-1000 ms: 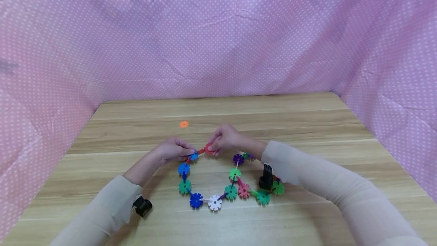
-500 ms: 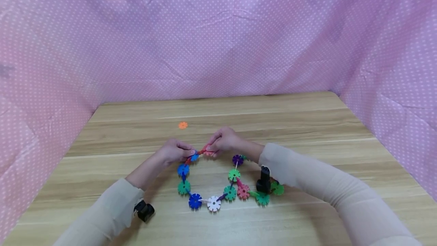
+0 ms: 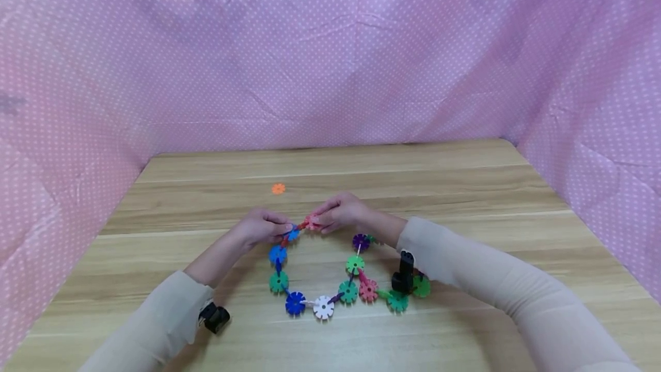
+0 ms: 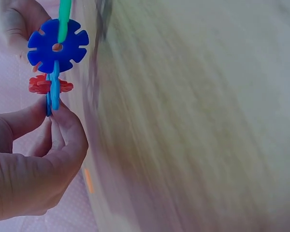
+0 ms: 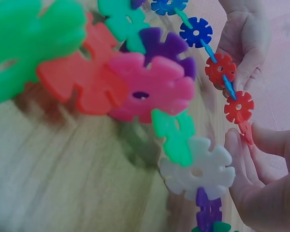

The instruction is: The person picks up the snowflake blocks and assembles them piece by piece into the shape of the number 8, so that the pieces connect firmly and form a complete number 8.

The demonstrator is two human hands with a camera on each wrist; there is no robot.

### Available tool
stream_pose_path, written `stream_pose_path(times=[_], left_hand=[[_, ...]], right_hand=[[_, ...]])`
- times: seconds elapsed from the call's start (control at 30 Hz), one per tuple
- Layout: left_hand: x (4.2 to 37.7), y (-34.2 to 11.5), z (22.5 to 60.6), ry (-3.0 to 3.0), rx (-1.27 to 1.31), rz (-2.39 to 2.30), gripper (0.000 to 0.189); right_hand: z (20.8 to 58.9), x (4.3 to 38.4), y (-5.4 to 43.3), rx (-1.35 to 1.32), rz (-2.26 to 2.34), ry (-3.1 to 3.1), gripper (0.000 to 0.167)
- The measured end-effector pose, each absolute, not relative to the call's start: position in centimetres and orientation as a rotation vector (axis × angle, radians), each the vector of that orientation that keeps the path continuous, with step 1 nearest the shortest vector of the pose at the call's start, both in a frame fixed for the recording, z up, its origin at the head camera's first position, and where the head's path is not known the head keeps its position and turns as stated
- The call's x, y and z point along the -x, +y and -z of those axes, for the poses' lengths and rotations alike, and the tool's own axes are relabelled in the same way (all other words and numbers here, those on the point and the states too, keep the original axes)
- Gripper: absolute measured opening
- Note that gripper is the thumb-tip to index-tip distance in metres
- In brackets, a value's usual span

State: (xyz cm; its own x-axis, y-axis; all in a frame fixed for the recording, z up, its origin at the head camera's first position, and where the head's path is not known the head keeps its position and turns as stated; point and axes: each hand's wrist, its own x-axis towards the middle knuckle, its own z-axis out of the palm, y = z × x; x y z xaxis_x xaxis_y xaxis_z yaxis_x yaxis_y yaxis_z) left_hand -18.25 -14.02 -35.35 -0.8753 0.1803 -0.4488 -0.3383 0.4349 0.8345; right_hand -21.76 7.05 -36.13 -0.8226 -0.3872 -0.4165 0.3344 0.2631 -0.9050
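A chain of slotted plastic snowflake discs lies curved on the table, with a white disc point(image 3: 323, 307) at its near side. At its far left end, my left hand point(image 3: 262, 227) pinches a light blue disc point(image 4: 55, 89) between thumb and fingers. A red disc point(image 5: 239, 107) is joined to that blue one. Thumb and fingertips of my right hand point(image 3: 343, 211) pinch another red disc point(image 5: 247, 133), seen edge-on in the right wrist view and touching the first red one. How deeply their slots mesh is hard to tell. A dark blue disc point(image 4: 58, 47) follows along the chain.
A loose orange disc point(image 3: 278, 188) lies on the wooden table point(image 3: 206, 174) beyond the hands. The chain's right branch, with a green disc point(image 3: 397, 301), passes beneath my right forearm. Pink dotted cloth point(image 3: 330, 73) hangs behind the table and at its sides.
The red disc in my right hand has tilted and shifted slightly left, and my right fingers have changed their hold a little. My left hand stays nearly in place on the blue disc.
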Motion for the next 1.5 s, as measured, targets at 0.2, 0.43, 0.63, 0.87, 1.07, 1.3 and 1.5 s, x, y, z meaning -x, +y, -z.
stream_pose_path(times=[0.2, 0.43, 0.63, 0.87, 1.07, 1.3, 1.5], left_hand=[[18.3, -14.3, 35.4, 2.185, 0.106, -1.460, 0.033], [18.3, -14.6, 35.3, 2.180, 0.106, -1.412, 0.032], [18.9, -14.3, 35.1, 2.306, 0.082, -1.263, 0.034], [19.6, -13.1, 34.4, 2.440, -0.016, -1.095, 0.030], [19.8, -12.3, 34.2, 2.423, -0.076, -1.100, 0.028], [19.7, -12.2, 34.7, 2.415, -0.052, -1.142, 0.022], [19.6, -12.1, 35.1, 2.389, 0.011, -1.197, 0.020]], right_hand=[[36.0, 21.6, 7.3, -0.012, 1.671, 1.895, 0.030], [36.0, 21.3, 7.3, -0.031, 1.650, 1.851, 0.027], [36.3, 21.0, 7.2, 0.004, 1.660, 1.836, 0.027], [36.3, 20.9, 7.0, -0.013, 1.683, 1.815, 0.028], [36.1, 20.9, 6.8, -0.027, 1.683, 1.808, 0.028], [36.2, 21.0, 6.7, -0.017, 1.639, 1.832, 0.027], [35.7, 22.0, 6.7, 0.012, 1.615, 1.858, 0.030]])
